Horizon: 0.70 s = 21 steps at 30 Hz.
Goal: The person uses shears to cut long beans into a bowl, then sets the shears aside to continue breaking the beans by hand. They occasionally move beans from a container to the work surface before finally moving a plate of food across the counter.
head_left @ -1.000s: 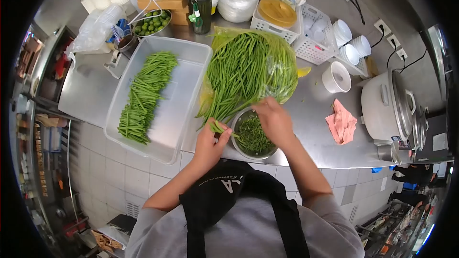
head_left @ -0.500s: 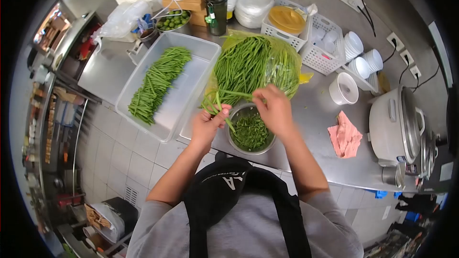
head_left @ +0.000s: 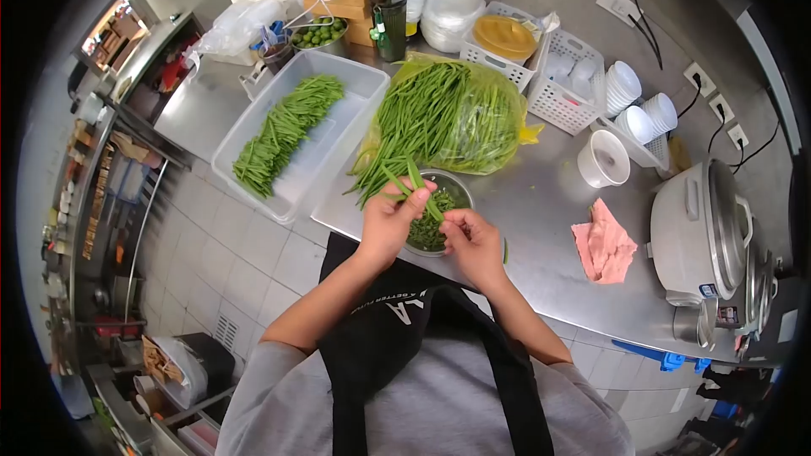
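Beans [head_left: 414,177] in both hands' fingers [head_left: 419,195], above metal bowl [head_left: 467,196].

Upper garment [head_left: 460,401]: plain grey, short sleeves [head_left: 258,388]. Apron [head_left: 367,346]: black, wide dark straps over both shoulders; white lettering on its front, one large "A" legible, smaller line partly unreadable. Hands [head_left: 431,228]: bare, no gloves.

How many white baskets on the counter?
3, side by side at the back right: left basket with round yellow items, middle basket with clear plastic pieces, right basket under stacked white cups, partly hidden. More could be hidden.
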Motion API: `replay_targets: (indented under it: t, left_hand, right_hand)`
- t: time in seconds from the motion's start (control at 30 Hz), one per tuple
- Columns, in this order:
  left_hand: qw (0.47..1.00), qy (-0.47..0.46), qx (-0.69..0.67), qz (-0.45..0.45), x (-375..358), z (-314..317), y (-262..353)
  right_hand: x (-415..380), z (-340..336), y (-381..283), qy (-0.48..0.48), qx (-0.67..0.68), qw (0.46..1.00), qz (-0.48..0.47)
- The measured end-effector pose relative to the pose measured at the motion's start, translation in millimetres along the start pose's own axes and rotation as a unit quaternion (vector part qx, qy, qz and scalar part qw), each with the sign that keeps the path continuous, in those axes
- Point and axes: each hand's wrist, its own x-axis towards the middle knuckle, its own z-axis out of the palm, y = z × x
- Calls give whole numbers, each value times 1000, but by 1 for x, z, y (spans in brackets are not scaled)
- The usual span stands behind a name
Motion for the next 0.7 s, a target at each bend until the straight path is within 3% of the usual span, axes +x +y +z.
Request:
replay_targets:
  t: [0.07,0.13,0.17,0.37,0.5,0.53,0.6,0.63,0.7]
  left_hand:
    - [982,-30,139,127,-6,2,1]
    - [899,-85,313,293,-13,2,11]
    - [891,-99,311,316,-16,5,12]
    - [871,-166,312,342,-10,-6,8]
    - [872,-168,295,353,-14,-4,8]
    - [909,-140,291,264,-12,-5,5]
    - [955,-87,273,79,-4,-7,-1]
    - [976,-104,189,-28,2,-13,-2]
    - [964,-141,198,-108,9,-25,-8]
  right_hand:
    - [4,-2,1,2,61,997,39]
    - [10,-7,-4,-34,192,972,131]
    - [13,-9,-5,-52,255,949,176]
    - [29,-5,-1,-72,382,890,237]
    - [44,-12,15,-58,279,930,231]
    - [44,-10,15,-49,170,971,162]
    - [43,-6,10,-24,-53,998,13]
    - [43,-7,6,-8,-115,992,-58]
    - [45,-10,-2,22,-237,951,-197]
